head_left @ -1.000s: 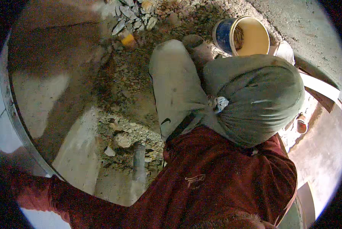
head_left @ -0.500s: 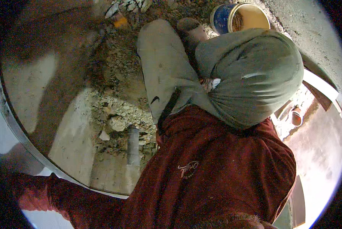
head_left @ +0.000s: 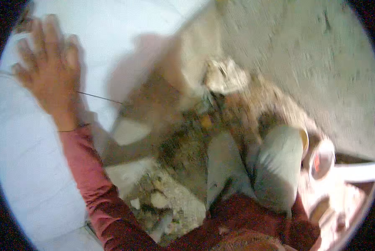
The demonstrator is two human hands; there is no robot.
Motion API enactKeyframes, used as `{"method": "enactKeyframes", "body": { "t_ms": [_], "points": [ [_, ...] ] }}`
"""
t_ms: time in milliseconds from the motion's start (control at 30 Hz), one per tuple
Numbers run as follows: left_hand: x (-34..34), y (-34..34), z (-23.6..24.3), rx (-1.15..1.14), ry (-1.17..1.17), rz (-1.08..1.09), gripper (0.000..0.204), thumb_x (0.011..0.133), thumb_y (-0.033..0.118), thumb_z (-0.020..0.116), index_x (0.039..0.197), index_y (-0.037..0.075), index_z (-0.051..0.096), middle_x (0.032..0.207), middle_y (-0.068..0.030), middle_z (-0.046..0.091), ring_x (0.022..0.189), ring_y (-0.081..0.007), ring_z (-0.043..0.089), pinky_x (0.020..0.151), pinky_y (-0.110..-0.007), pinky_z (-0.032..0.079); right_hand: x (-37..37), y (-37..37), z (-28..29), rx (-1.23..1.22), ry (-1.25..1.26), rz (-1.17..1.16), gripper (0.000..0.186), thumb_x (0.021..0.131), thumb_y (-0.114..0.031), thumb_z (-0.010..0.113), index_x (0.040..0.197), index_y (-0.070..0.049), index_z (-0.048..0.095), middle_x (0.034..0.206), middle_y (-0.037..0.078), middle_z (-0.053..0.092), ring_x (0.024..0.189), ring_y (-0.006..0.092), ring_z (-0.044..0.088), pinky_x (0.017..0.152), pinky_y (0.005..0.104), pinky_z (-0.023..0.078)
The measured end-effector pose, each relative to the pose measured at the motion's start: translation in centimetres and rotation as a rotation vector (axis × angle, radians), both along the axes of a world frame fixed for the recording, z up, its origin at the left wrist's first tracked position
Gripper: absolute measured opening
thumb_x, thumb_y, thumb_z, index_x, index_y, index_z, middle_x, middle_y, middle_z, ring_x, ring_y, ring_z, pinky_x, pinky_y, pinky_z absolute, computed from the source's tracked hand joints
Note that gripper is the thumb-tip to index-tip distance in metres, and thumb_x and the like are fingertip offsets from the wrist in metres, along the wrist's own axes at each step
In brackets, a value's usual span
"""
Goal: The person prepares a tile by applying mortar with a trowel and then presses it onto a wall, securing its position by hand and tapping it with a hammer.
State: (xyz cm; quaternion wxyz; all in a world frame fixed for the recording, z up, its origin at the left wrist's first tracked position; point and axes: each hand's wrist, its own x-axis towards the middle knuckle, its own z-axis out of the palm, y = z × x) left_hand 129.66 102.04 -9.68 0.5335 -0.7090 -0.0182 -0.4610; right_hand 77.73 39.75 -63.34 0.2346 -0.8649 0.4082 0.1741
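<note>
Pressing flat, left hand (head_left: 49, 69) spreads open fingers (head_left: 40, 35) on the white wall (head_left: 24, 167), holding nothing.

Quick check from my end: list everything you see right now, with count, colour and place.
Wall: one, white, left side, under the hand.
Crack line: one, dark, thin, across the wall.
Floor: grey concrete, upper right.
Rubble: brown and pale broken bits, centre trench.
Stone chunk: one, pale, top centre.
Pipe: one, grey, bottom centre, blurred.
Container: one, round, whitish with red, right.
Knees: two, grey trousers, lower centre-right.
Sleeve: one, red, left arm.
Left hand: open, flat on the wall, upper left.
Right hand: not in view.
</note>
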Motion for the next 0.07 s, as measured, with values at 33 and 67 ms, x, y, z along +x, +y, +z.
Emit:
{"method": "enactKeyframes", "body": {
  "t_ms": [33, 67],
  "points": [
    [-0.5, -0.2, 0.0, -0.144, 0.047, -0.029, 0.078, 0.097, 0.058, 0.038, 0.157, 0.013, 0.017, 0.161, -0.0167, 0.019, 0.144, -0.0419, 0.026, 0.113, -0.065, 0.023, 1.6, -0.4, -0.7, 0.005, -0.030, -0.010, 0.046, 0.095, -0.015, 0.053, 0.135, -0.003, 0.033, 0.133, 0.015, 0.039, 0.120, 0.0298, 0.039, 0.101, 0.0409, 0.027],
    [-0.8, -3.9, 0.5, -0.297, -0.037, -0.176, 0.065, 0.094, 0.033, 0.057, 0.148, 0.004, 0.036, 0.158, -0.0160, 0.029, 0.146, -0.0382, 0.023, 0.119, -0.056, 0.017, 2.5, -0.2, -1.1, 0.026, -0.055, -0.027, 0.047, 0.095, -0.014, 0.053, 0.136, -0.003, 0.033, 0.134, 0.015, 0.038, 0.121, 0.0297, 0.038, 0.101, 0.0406, 0.027]
  ]
}}
